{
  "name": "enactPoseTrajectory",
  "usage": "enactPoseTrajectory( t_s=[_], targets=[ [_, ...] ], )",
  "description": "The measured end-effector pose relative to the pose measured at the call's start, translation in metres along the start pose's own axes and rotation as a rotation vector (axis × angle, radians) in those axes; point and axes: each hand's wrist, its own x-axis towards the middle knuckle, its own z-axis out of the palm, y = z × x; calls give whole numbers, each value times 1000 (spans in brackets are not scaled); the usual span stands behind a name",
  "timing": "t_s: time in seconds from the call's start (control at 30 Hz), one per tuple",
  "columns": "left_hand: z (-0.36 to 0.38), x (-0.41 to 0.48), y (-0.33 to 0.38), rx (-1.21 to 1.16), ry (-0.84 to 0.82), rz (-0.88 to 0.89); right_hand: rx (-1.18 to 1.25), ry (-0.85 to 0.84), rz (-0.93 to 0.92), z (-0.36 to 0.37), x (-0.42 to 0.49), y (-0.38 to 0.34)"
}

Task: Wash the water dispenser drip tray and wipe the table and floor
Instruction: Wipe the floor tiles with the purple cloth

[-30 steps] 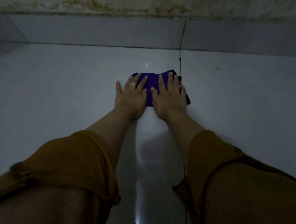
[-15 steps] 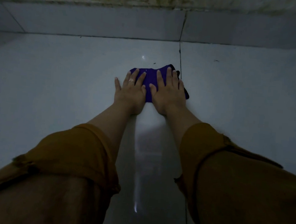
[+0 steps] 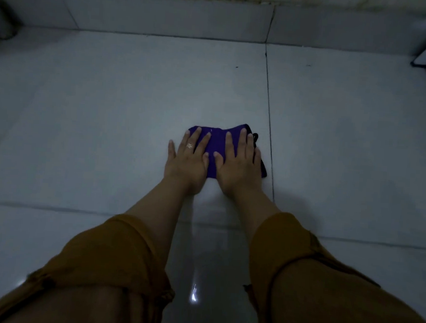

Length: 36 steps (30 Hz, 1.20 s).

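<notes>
Purple cloth point(image 3: 218, 146) lies under your flat left hand point(image 3: 185, 163) and right hand point(image 3: 239, 168), fingers straight, pressing it down to wipe the floor point(image 3: 109, 116).

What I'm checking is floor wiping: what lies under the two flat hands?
A folded purple cloth lies under the left hand and right hand, pressed on the grey tiled floor. Its far edge and right side show; the rest, and the floor beneath, are covered.

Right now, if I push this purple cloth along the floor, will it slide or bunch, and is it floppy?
Likely slides: the floor shines glossy under the purple cloth. With left hand and right hand pressed flat on it, bunching seems unlikely. Its folded, rumpled edge suggests it would droop when lifted.
</notes>
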Motion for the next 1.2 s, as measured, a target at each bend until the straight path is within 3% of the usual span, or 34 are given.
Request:
enactPoseTrajectory(
  t_s=[0.37, 0.47, 0.6, 0.67, 0.87, 1.2],
  targets=[
    [14, -139, -48, -43, -30, -90, 19, -155, -63, 21, -125, -60],
    [12, -145, -43, -35, 31, -110, -28, -107, -92, 21, -132, -61],
    [13, -143, -30, -309, 115, -187, -63, -36, -176, 25, -128, -59],
    [17, -140, -31, -312, 130, -170, -32, -29, -179, 30, -123, -57],
    [13, -90, -56, -125, 91, -97, -17, 9, -181, 27, -72, -63],
    [-26, 74, -88, 32, 141, -72, -54, 16, -168, 14, 100, -77]
  ],
)
